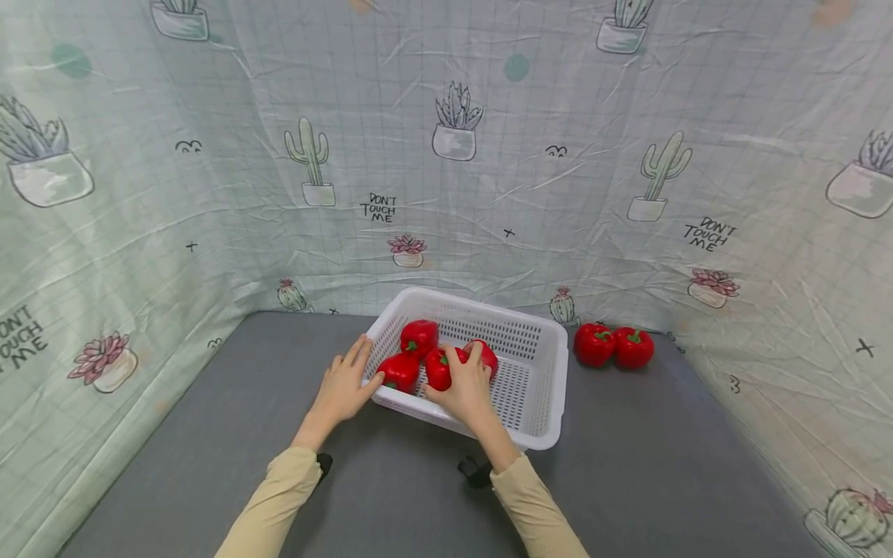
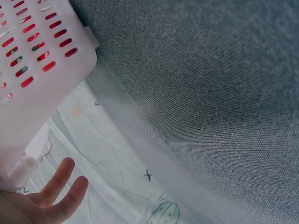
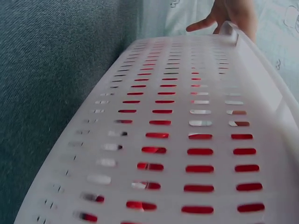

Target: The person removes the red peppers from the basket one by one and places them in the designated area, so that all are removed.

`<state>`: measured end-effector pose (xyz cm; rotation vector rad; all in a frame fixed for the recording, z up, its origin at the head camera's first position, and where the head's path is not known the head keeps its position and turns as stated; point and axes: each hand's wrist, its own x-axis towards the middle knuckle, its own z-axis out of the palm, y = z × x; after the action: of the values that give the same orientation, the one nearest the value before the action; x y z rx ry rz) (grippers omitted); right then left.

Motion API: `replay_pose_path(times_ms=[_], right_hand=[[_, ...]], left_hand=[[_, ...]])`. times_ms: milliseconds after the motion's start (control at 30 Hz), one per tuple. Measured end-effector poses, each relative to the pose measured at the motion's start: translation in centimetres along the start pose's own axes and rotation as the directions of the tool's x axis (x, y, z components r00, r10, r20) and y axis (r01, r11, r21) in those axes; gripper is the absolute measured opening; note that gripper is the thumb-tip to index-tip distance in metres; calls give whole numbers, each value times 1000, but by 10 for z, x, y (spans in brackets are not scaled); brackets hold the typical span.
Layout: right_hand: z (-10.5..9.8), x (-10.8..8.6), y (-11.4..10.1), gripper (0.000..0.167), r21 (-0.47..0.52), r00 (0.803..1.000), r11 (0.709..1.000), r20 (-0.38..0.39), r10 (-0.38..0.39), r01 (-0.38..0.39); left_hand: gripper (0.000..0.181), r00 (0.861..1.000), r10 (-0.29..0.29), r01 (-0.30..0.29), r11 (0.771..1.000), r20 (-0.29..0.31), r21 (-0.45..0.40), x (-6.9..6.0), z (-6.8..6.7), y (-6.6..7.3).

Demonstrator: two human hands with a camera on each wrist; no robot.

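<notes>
A white perforated plastic basket (image 1: 530, 325) holds several red bell peppers (image 1: 419, 338). Inside it, my right hand (image 1: 466, 391) grips a red bell pepper (image 1: 437, 370) from above, thumb on the near side. Another red pepper (image 1: 491, 358) sits just right of that one, partly behind the fingers. At the basket's front left corner, my left hand (image 1: 343, 387) rests on the rim with fingers spread and thumb across the front edge. Two straight fingers (image 2: 60, 182) show outside the basket in the left wrist view. Red shows through the slotted wall (image 3: 177, 126) in the right wrist view.
Two red bell peppers (image 1: 614, 346) stand side by side on the grey tabletop (image 1: 670, 449), right of the basket. Behind and beside the table hangs a pale cactus-print cloth (image 1: 377, 170). Dark wristbands (image 1: 474, 471) sit near the beige sleeves (image 1: 537, 504).
</notes>
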<state>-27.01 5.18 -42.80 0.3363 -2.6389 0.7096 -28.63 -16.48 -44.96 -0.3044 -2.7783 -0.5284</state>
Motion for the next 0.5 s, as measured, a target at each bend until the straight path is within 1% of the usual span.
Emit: replay_pose_path(times_ms=[167,267,333,500], right_hand=[[-7,-6,6,64,35,1000,999,-12,-9,10],[-12,-10,9,65,32,999,999,-21,-25,25],[-16,-12,10,67,18,999,999,-24,-36,36],[-24,-18,15,73,-62,998,997,-35,-55,53]], left_hand=[[68,1000,2,-2,1000,2,-7,0,1,1],[68,1000,5,-5,1000,3,-5,1,2,0],[68,1000,4,-4,1000,3,-6,2,2,-1],[67,1000,5,-5,1000,-1,-11,2,2,-1]])
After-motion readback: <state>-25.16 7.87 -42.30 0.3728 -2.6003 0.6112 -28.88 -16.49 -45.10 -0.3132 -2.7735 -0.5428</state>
